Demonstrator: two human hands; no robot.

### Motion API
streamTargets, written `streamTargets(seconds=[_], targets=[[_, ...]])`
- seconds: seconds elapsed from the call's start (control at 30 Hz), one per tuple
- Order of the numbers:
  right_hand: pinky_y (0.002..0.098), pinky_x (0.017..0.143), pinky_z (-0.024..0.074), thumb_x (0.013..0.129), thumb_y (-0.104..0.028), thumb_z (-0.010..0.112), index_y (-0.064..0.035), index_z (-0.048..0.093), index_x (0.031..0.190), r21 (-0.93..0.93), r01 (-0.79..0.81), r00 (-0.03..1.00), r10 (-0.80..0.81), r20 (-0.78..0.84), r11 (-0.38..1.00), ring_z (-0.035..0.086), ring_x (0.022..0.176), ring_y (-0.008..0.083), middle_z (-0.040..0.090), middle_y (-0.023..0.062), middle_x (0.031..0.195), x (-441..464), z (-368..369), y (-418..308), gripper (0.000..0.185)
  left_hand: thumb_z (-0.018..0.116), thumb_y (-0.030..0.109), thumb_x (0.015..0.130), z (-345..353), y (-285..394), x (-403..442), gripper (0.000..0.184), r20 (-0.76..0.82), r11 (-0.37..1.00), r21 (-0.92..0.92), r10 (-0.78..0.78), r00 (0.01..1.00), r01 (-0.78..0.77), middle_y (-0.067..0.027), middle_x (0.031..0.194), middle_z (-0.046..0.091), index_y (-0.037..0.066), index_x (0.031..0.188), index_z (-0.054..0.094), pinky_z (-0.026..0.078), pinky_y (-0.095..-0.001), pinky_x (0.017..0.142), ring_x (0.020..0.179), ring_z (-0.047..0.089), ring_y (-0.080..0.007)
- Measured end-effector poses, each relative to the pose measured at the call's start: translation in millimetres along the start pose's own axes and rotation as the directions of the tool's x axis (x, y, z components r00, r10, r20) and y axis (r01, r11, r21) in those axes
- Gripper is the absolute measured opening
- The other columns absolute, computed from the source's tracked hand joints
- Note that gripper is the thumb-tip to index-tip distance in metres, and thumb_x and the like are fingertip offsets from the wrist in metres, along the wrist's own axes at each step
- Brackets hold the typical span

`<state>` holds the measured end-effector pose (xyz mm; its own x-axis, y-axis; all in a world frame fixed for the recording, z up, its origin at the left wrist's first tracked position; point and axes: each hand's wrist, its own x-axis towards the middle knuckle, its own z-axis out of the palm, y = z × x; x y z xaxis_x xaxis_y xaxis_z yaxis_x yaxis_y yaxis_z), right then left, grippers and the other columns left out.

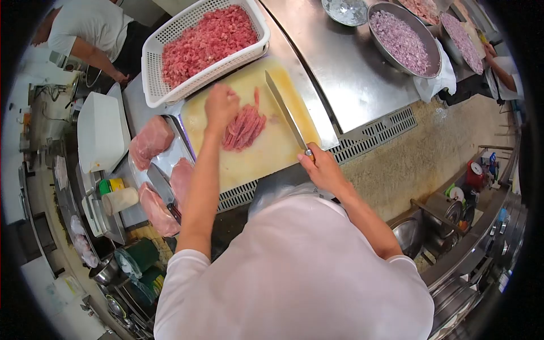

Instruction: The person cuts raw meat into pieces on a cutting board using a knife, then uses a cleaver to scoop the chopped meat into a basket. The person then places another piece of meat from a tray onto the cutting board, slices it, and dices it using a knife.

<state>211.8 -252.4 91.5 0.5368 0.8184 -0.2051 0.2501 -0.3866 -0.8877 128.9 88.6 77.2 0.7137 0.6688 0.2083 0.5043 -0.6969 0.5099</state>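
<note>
My right hand [322, 169] is wrapped round the handle of a long kitchen knife [284, 107]. The blade points away from me over the right part of the pale cutting board [198, 122]. Above the board's left part is my left hand [222, 103], fingers curled in and slightly blurred; whatever they may hold is hidden. Just beside it lies a pile of raw meat strips [245, 128], with a single strip [256, 97] sticking out at the far end.
A white basket [207, 75] of diced meat stands behind the board. On the left are large meat pieces [152, 141], a second knife [161, 184] and a white tub [102, 127]. A steel bowl [428, 42] with chopped onion is at right. Co-workers stand far left [93, 34] and right [504, 73].
</note>
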Motion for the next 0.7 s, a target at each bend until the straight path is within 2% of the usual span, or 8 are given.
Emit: streamTargets(seconds=[0.1, 0.2, 0.3, 0.4, 0.43, 0.57, 0.67, 0.7], targets=[[0.0328, 0.052, 0.0467, 0.107, -0.032, 0.062, 0.0036, 0.057, 0.137, 0.127, -0.171, 0.983, 0.16, 0.09, 0.977, 0.058, 0.056, 0.0146, 0.061, 0.0067, 0.07, 0.7, 0.2, -6.8, 0.046, 0.074, 0.017, 0.081, -6.6, -28.2, -26.1, 0.018, 0.163, 0.986, 0.097, -0.149, 0.975, 0.134, -0.021, 0.098, 0.068, 0.004, 0.094, 0.071, 0.051, -0.0516, 0.083, 0.095, 0.065, -0.0422], [0.0335, 0.053, 0.0479, 0.105, -0.04, 0.065, 0.0003, 0.045, 0.154, 0.314, -0.48, 0.866, 0.384, 0.321, 0.819, 0.059, 0.056, 0.0157, 0.059, 0.0049, 0.07, 2.3, -12.7, -19.2, 0.067, 0.068, 0.01, 0.084, 10.3, -10.1, -34.0, 0.016, -0.003, 0.999, 0.021, -0.029, 1.0, 0.029, -0.0167, 0.099, 0.069, 0.004, 0.098, 0.072, 0.052, -0.0458, 0.088, 0.099, 0.065, -0.0363], [0.0292, 0.049, 0.0457, 0.106, -0.043, 0.063, -0.0026, 0.038, 0.16, 0.318, -0.466, 0.87, 0.363, 0.334, 0.826, 0.056, 0.053, 0.0117, 0.057, 0.0028, 0.068, 6.9, -13.4, -22.1, 0.072, 0.068, 0.009, 0.082, 31.6, 13.9, -8.7, 0.017, 0.009, 0.977, -0.073, 0.2, 0.98, -0.199, -0.0158, 0.101, 0.067, 0.006, 0.098, 0.07, 0.052, -0.0473, 0.087, 0.102, 0.063, -0.0367], [0.0299, 0.049, 0.0464, 0.105, -0.043, 0.064, -0.0014, 0.041, 0.158, 0.288, -0.456, 0.877, 0.369, 0.309, 0.842, 0.056, 0.052, 0.0125, 0.057, 0.0038, 0.068, 9.7, -8.9, -22.1, 0.071, 0.071, 0.008, 0.079, 51.7, 17.2, 6.2, 0.013, 0.177, 0.941, 0.018, 0.33, 0.927, -0.338, -0.0162, 0.099, 0.067, 0.01, 0.092, 0.069, 0.05, -0.0532, 0.083, 0.105, 0.06, -0.0397], [0.03, 0.049, 0.0465, 0.105, -0.043, 0.064, -0.0008, 0.041, 0.157, 0.273, -0.457, 0.877, 0.376, 0.3, 0.847, 0.056, 0.052, 0.0126, 0.058, 0.004, 0.068, 10.1, -9.6, -24.0, 0.071, 0.068, 0.006, 0.077, 50.6, 13.8, 10.5, 0.011, 0.163, 0.934, 0.113, 0.318, 0.934, -0.338, -0.0168, 0.092, 0.066, 0.008, 0.088, 0.067, 0.05, -0.0536, 0.079, 0.098, 0.061, -0.04], [0.0304, 0.049, 0.0469, 0.105, -0.043, 0.064, 0.0016, 0.044, 0.155, 0.268, -0.478, 0.872, 0.415, 0.26, 0.836, 0.056, 0.052, 0.0128, 0.058, 0.0042, 0.067, 7.1, -9.6, -21.9, 0.071, 0.066, 0.007, 0.081, 26.1, -54.7, 10.6, 0.006, 0.116, 0.989, -0.02, 0.15, 0.982, -0.149, -0.0189, 0.086, 0.067, 0.004, 0.085, 0.068, 0.051, -0.0521, 0.075, 0.085, 0.066, -0.0418], [0.0306, 0.049, 0.0469, 0.105, -0.043, 0.064, 0.0027, 0.044, 0.155, 0.285, -0.47, 0.879, 0.415, 0.235, 0.835, 0.056, 0.052, 0.0128, 0.058, 0.0042, 0.067, 8.0, -11.7, -21.0, 0.071, 0.065, 0.009, 0.084, 2.3, -78.6, -17.1, 0.011, 0.309, 0.995, -0.013, 0.097, 0.946, -0.098, -0.0191, 0.092, 0.07, 0.004, 0.091, 0.072, 0.054, -0.0496, 0.079, 0.091, 0.068, -0.0411], [0.0306, 0.048, 0.0469, 0.105, -0.043, 0.064, 0.003, 0.043, 0.155, 0.287, -0.467, 0.881, 0.414, 0.228, 0.837, 0.056, 0.052, 0.0128, 0.058, 0.0042, 0.067, 6.6, -12.0, -21.0, 0.071, 0.065, 0.009, 0.084, -1.2, -75.9, -22.9, 0.012, 0.276, 0.999, -0.02, 0.052, 0.96, -0.048, -0.0193, 0.093, 0.07, 0.004, 0.092, 0.072, 0.054, -0.0489, 0.08, 0.092, 0.069, -0.0407]])
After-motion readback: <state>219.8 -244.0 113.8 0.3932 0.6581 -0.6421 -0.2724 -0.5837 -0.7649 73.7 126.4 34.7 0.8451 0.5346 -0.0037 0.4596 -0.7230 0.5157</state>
